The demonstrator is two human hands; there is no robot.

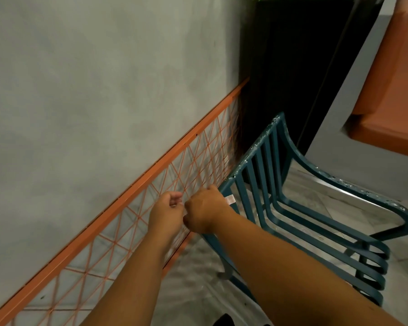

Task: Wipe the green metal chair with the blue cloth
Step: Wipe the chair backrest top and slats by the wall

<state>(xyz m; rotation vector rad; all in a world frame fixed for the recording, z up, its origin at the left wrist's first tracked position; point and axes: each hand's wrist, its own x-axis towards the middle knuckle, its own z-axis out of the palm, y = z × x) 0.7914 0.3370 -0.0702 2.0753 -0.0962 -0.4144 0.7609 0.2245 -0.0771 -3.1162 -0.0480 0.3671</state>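
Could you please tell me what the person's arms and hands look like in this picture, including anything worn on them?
Both forearms are bare, with no sleeves, gloves, watch or rings visible. The left hand shows nothing worn. The right hand has a small pale strip by its knuckles; whether worn or held is unclear.

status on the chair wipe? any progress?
Done: nothing visible. The green metal chair still has pale specks along its top rail and arm. In hand: no blue cloth in view; left hand and right hand are curled together at the chair's back corner, contents unclear. Left: all the wiping.
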